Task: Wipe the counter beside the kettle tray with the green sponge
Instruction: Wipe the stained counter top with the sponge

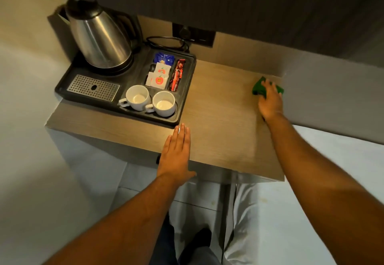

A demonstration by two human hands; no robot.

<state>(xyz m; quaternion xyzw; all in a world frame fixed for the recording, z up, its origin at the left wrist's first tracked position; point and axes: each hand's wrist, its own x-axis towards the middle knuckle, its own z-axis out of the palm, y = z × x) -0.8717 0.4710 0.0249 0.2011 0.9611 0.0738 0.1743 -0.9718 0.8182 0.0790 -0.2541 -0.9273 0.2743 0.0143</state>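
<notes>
The green sponge [258, 88] lies on the wooden counter [220, 117] at its far right corner, against the wall. My right hand [270, 100] presses down on the sponge and covers most of it. My left hand [176, 150] rests flat on the counter's front edge, fingers together, holding nothing, just in front of the black kettle tray [188, 90]. The tray sits on the left half of the counter and carries a steel kettle [97, 40].
In the tray are two white cups [151, 101], several sachets [164, 71] and a metal drip grate [93, 87]. A power cord [166, 42] runs to a wall socket [193, 35] behind the tray. A white bed [332, 181] stands to the right.
</notes>
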